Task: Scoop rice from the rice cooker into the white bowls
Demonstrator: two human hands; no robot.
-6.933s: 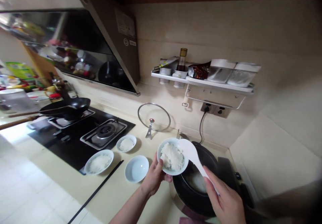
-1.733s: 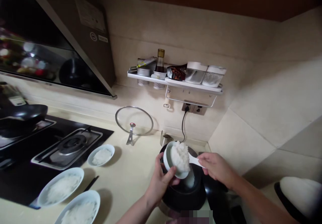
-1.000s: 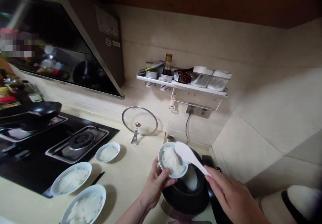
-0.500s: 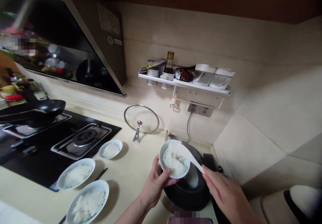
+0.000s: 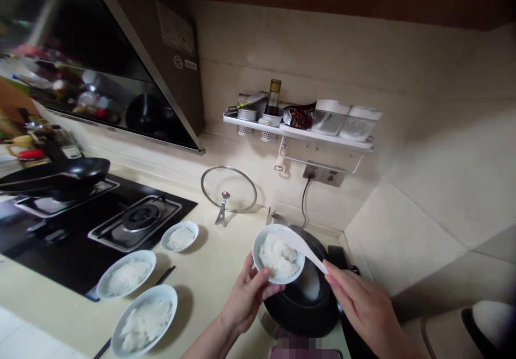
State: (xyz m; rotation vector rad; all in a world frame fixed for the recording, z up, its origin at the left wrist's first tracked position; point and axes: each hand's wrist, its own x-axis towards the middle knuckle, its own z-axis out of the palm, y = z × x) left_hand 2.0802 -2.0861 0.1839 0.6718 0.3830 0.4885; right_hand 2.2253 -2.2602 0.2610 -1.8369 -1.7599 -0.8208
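Note:
My left hand (image 5: 252,292) grips a pale bowl (image 5: 258,241) of white rice (image 5: 279,257), thumb on the rim and fingers beneath. A white rice paddle (image 5: 308,251) is held by its handle in my right hand (image 5: 363,300), its blade lying against the rice at the bowl's upper edge. Both are above a dark, round cooker (image 5: 298,318), where some rice (image 5: 309,284) shows inside; the bowl hides part of it. Three more bowls of rice stand to the left: a small bowl (image 5: 194,232), a middle bowl (image 5: 105,281) and a near bowl (image 5: 116,337).
Dark chopsticks (image 5: 166,274) lie by the bowls on the counter (image 5: 209,284). Behind are a glass lid (image 5: 229,179) on edge and a wall shelf (image 5: 326,139) with jars and a bottle. The gas stove (image 5: 72,251) with a wok (image 5: 84,168) is at left, under the hood (image 5: 177,79).
The paddle has turned slightly over the rice, and the rice in the held bowl looks more heaped. The whole view has shifted a little; both hands keep their grips.

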